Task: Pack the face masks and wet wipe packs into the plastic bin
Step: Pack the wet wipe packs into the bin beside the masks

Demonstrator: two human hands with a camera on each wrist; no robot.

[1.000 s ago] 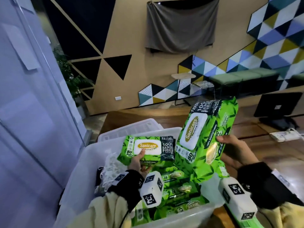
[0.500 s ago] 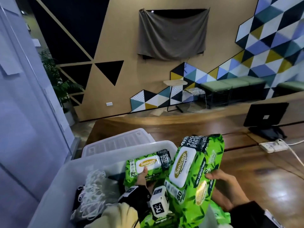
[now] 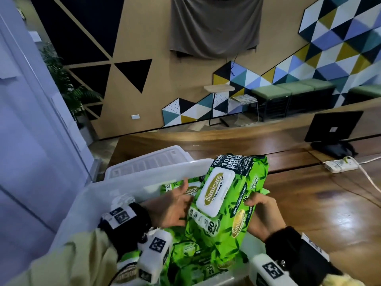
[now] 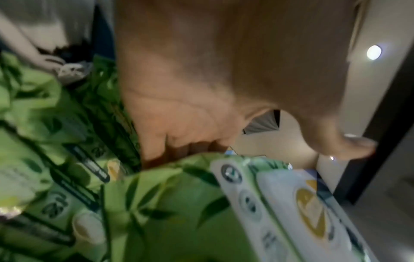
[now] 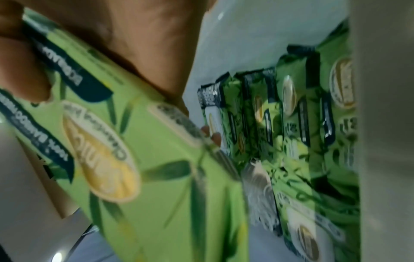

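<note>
My right hand (image 3: pixel 260 203) grips a green wet wipe pack (image 3: pixel 222 205) by its right edge and holds it upright over the clear plastic bin (image 3: pixel 115 187). My left hand (image 3: pixel 175 207) touches the pack's left edge, fingers reaching behind it and thumb standing free. The left wrist view shows that palm (image 4: pixel 201 88) against the pack (image 4: pixel 179 203). Another pack (image 3: pixel 188 189) leans at the bin's far wall, and several packs (image 5: pixel 291 106) stand in a row on the bin floor. White face masks (image 3: pixel 121 200) lie in the bin's left part.
The bin's lid (image 3: pixel 148 162) lies just behind the bin on the wooden table (image 3: pixel 309 203). A dark monitor (image 3: pixel 334 126) and a white power strip (image 3: pixel 341 166) with its cable are at the table's far right. A pale wall panel (image 3: pixel 31 141) stands close on the left.
My left hand let go of the smaller pack, which now leans in the bin, and moved to the big pack's left edge. The big pack came down toward the bin.
</note>
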